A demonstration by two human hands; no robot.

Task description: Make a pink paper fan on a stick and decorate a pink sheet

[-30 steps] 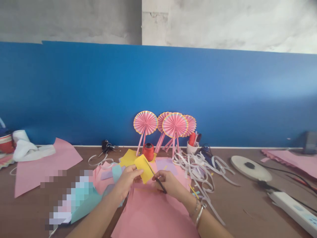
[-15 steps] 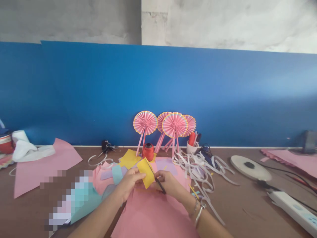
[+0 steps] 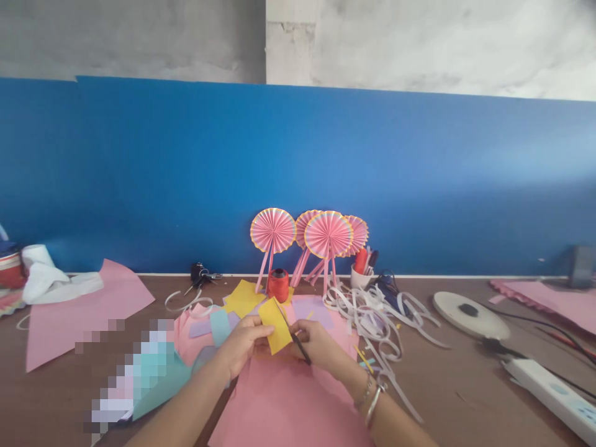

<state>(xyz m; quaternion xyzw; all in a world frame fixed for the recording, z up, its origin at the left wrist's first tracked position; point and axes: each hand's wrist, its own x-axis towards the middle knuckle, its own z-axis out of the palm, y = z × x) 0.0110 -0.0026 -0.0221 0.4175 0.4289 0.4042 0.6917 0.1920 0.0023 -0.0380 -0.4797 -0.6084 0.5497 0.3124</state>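
Observation:
My left hand (image 3: 248, 340) pinches a piece of yellow paper (image 3: 275, 328) by its left edge, thumb on top. My right hand (image 3: 316, 343) is closed around a pair of scissors with a dark handle (image 3: 302, 349). Their thin blade lies along the upper right edge of the yellow paper; the fingers hide part of the handle. Both hands are above a pink paper sheet (image 3: 288, 403). Behind them are another yellow sheet (image 3: 244, 298), a light blue piece (image 3: 220, 327) and a red thread spool (image 3: 279, 285).
Pink pleated paper fans (image 3: 273, 230) lean against the blue partition (image 3: 186, 174). Curled white strips (image 3: 372, 316) and a white cup of tools (image 3: 361, 277) are to the right. Further right lie a round pale disc (image 3: 471, 315) and a power strip (image 3: 554, 397). Keys (image 3: 201, 273) lie at the back.
Almost nothing differs. The yellow paper and the scissors have shifted very slightly between my hands, and the hold of both hands is the same.

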